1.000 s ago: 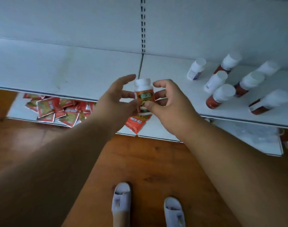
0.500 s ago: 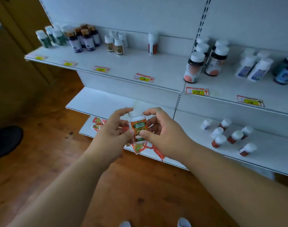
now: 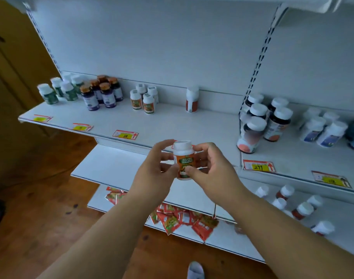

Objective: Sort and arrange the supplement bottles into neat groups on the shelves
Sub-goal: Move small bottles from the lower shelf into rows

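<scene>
A small white-capped bottle with an orange label (image 3: 183, 158) stands upright between my hands, in front of the upper shelf's edge. My left hand (image 3: 154, 174) and my right hand (image 3: 211, 171) both pinch it by the sides. On the upper shelf (image 3: 172, 125) stand several matching orange-label bottles (image 3: 145, 99), a lone red-and-white bottle (image 3: 191, 99), dark purple bottles (image 3: 100, 93) and green-label bottles (image 3: 59, 90). Larger dark bottles with white caps (image 3: 262, 119) stand to the right.
White bottles with blue labels (image 3: 321, 127) fill the far right of the upper shelf. Several red-brown bottles (image 3: 292, 202) lie on the lower right shelf. Red sachets (image 3: 182, 218) are heaped on the bottom shelf. Price tags (image 3: 258, 165) line the shelf edge. The floor is wood.
My view has swung up from the lower shelves to the upper shelf. Both hands have lifted the orange-label bottle up to the upper shelf's edge, still holding it.
</scene>
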Action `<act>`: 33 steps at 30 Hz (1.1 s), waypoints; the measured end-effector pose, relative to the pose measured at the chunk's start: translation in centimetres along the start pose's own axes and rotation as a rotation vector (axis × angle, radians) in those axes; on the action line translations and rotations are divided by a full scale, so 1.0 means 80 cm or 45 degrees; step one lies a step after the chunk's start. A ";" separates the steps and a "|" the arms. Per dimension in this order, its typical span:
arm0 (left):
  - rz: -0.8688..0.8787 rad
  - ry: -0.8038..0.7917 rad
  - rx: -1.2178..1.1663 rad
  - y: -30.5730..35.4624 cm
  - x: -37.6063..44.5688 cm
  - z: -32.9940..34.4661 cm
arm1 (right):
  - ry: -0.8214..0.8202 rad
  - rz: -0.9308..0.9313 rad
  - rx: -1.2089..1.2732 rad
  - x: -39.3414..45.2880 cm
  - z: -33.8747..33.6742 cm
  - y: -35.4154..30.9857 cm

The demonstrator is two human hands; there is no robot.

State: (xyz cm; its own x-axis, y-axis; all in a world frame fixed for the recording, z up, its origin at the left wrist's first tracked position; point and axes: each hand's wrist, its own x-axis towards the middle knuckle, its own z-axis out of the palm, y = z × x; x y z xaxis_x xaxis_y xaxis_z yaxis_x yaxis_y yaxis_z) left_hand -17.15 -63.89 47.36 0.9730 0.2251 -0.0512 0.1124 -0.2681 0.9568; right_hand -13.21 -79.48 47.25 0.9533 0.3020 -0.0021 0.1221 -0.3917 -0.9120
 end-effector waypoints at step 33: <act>0.066 -0.341 0.411 -0.114 0.370 -0.268 | 0.527 0.144 -0.427 0.351 0.280 -0.055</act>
State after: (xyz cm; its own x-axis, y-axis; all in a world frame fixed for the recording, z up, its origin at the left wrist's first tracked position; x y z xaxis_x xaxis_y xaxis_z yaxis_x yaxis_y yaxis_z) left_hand 6.34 -34.68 43.28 0.9923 -0.0360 -0.1189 0.0782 -0.5620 0.8234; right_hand 6.85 -49.79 42.01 0.9865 -0.0988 0.1309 0.0295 -0.6781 -0.7344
